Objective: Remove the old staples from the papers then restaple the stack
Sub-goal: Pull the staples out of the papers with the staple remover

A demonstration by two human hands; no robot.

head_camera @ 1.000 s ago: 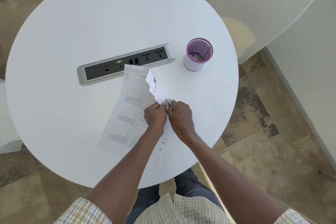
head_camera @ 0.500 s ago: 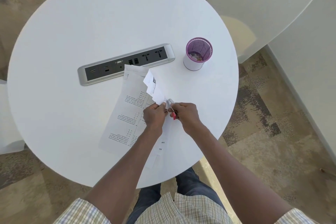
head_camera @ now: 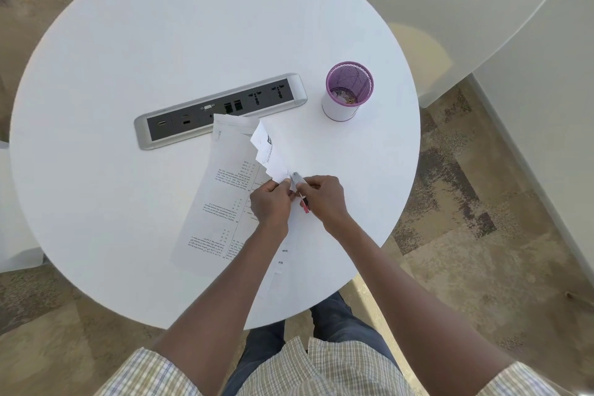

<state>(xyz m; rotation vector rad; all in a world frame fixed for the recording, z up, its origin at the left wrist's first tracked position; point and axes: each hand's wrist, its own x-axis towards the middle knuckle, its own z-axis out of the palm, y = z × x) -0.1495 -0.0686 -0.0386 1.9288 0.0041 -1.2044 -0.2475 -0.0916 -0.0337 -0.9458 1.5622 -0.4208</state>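
head view looks down on table [head_camera: 128, 74].

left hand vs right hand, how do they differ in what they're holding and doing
The left hand pinches the folded-back corner of the papers; the right hand grips a small metal tool with a red end. The left lies over the sheets, the right beside them over the bare table. Both meet at that corner.

left hand [head_camera: 271, 202] pinches papers [head_camera: 225, 190] | right hand [head_camera: 324, 199] holds staple remover [head_camera: 299, 186] at corner
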